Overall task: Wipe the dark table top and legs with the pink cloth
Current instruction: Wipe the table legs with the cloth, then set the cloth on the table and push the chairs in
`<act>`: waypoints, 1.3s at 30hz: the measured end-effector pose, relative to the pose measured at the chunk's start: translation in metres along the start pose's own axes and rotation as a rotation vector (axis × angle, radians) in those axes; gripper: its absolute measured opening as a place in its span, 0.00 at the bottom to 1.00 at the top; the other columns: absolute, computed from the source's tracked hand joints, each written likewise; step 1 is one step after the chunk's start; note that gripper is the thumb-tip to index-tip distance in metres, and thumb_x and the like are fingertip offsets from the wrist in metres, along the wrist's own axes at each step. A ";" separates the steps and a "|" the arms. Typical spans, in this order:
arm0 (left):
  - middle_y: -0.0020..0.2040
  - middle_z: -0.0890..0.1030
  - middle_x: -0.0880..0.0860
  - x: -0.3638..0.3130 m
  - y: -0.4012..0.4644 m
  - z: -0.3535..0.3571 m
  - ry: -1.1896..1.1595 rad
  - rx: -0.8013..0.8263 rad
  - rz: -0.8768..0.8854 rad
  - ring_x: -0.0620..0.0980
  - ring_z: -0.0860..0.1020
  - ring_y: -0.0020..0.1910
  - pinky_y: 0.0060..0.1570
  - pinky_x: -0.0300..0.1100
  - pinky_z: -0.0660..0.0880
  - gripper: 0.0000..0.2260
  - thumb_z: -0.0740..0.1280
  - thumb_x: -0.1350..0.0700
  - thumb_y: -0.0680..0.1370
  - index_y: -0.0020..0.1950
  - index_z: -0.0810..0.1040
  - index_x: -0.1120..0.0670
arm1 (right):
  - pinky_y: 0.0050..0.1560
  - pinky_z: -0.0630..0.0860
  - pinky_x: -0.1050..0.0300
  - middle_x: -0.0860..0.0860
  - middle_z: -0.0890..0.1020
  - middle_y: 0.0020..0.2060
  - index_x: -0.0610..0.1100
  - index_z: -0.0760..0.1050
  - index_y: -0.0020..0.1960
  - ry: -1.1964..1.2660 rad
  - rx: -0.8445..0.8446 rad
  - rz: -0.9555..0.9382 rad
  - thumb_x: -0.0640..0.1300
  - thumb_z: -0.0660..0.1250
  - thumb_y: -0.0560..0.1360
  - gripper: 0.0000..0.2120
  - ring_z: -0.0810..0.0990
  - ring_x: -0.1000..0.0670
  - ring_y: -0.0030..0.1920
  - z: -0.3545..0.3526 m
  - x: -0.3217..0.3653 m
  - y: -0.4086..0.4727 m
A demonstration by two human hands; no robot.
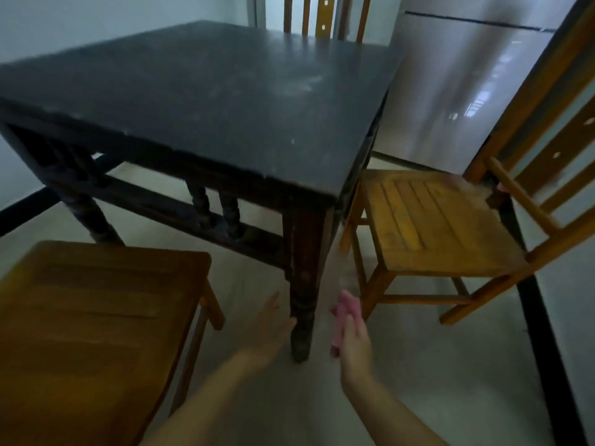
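The dark square table (209, 101) fills the upper middle of the head view, its top dusty and scuffed. Its near corner leg (304, 284) comes down to the floor between my hands. My left hand (270, 326) reaches in from the left, fingers straight, thumb touching the lower part of that leg. My right hand (352, 342) is just right of the leg and holds the folded pink cloth (346, 313), which is a small gap away from the leg. The image is motion-blurred.
A wooden chair (90, 317) stands close at the lower left. A second wooden chair (441, 226) is right of the table corner, and a third chair back (325, 14) shows behind the table. A steel fridge (467, 85) stands at the back right. Pale tiled floor lies beneath.
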State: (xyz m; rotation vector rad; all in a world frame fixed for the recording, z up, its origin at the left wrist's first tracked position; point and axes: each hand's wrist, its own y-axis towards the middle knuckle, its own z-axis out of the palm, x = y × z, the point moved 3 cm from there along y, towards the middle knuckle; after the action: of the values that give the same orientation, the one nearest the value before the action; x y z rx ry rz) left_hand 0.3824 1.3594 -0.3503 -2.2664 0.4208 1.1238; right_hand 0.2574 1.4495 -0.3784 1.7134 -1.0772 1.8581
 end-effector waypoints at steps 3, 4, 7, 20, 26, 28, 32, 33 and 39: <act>0.69 0.67 0.55 -0.010 -0.036 -0.033 -0.159 -0.027 -0.121 0.54 0.67 0.67 0.66 0.52 0.65 0.21 0.60 0.59 0.78 0.69 0.60 0.48 | 0.50 0.73 0.57 0.60 0.72 0.65 0.66 0.69 0.61 0.033 -0.026 -0.026 0.47 0.51 0.82 0.17 0.72 0.52 0.64 -0.022 0.075 -0.019; 0.69 0.68 0.54 -0.016 -0.047 -0.047 -0.158 -0.060 -0.146 0.53 0.68 0.66 0.66 0.51 0.66 0.20 0.61 0.58 0.79 0.69 0.61 0.49 | 0.56 0.72 0.54 0.60 0.72 0.65 0.64 0.70 0.61 0.042 -0.026 -0.035 0.45 0.51 0.82 0.17 0.70 0.53 0.66 -0.028 0.101 -0.024; 0.70 0.66 0.53 -0.058 -0.073 -0.097 -0.086 -0.228 -0.165 0.51 0.67 0.67 0.66 0.49 0.66 0.24 0.60 0.50 0.78 0.72 0.59 0.51 | 0.70 0.65 0.47 0.57 0.73 0.66 0.59 0.71 0.62 0.060 -0.016 -0.109 0.39 0.50 0.82 0.20 0.70 0.54 0.67 -0.040 0.186 -0.031; 0.76 0.54 0.50 -0.221 0.004 -0.197 0.687 -0.290 0.207 0.47 0.49 0.74 0.72 0.51 0.43 0.23 0.50 0.45 0.80 0.74 0.55 0.50 | 0.72 0.54 0.53 0.52 0.64 0.72 0.52 0.70 0.67 -0.815 0.318 -0.697 0.41 0.58 0.80 0.17 0.55 0.53 0.74 0.075 0.368 0.058; 0.76 0.50 0.51 -0.201 0.017 -0.190 0.832 -0.326 0.183 0.48 0.45 0.75 0.71 0.51 0.39 0.23 0.46 0.46 0.81 0.75 0.51 0.50 | 0.70 0.40 0.50 0.48 0.57 0.75 0.51 0.60 0.73 -1.258 0.412 -0.798 0.47 0.57 0.80 0.22 0.49 0.42 0.76 0.094 0.329 0.062; 0.76 0.50 0.51 -0.202 0.018 -0.191 0.822 -0.292 0.171 0.49 0.45 0.75 0.71 0.51 0.39 0.23 0.46 0.46 0.81 0.75 0.51 0.50 | 0.70 0.40 0.47 0.49 0.55 0.76 0.53 0.58 0.73 -1.291 0.452 -0.765 0.49 0.58 0.79 0.23 0.48 0.42 0.76 0.092 0.332 0.064; 0.77 0.47 0.52 -0.210 0.015 -0.204 0.761 -0.059 0.125 0.50 0.43 0.75 0.71 0.52 0.40 0.24 0.48 0.46 0.81 0.75 0.49 0.51 | 0.73 0.42 0.38 0.51 0.46 0.77 0.58 0.47 0.75 -1.431 0.462 -0.678 0.58 0.56 0.78 0.30 0.44 0.41 0.75 0.087 0.362 0.053; 0.77 0.47 0.51 -0.213 0.010 -0.212 0.737 -0.001 0.107 0.50 0.44 0.75 0.71 0.53 0.42 0.24 0.48 0.45 0.81 0.75 0.49 0.51 | 0.73 0.42 0.37 0.51 0.45 0.77 0.58 0.44 0.75 -1.440 0.439 -0.670 0.60 0.56 0.78 0.31 0.43 0.41 0.75 0.086 0.372 0.046; 0.75 0.55 0.50 -0.239 -0.062 -0.287 0.810 -0.045 0.224 0.48 0.51 0.74 0.71 0.53 0.47 0.25 0.51 0.44 0.80 0.75 0.51 0.51 | 0.73 0.43 0.39 0.50 0.48 0.77 0.56 0.45 0.76 -1.434 0.359 -0.684 0.58 0.54 0.79 0.30 0.45 0.43 0.76 0.084 0.416 -0.037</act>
State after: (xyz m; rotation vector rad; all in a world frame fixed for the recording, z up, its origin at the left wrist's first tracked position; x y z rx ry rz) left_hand 0.4490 1.2385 0.0018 -2.6891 0.9810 0.2456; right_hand 0.2672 1.3226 0.0283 3.1350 -0.3038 0.2065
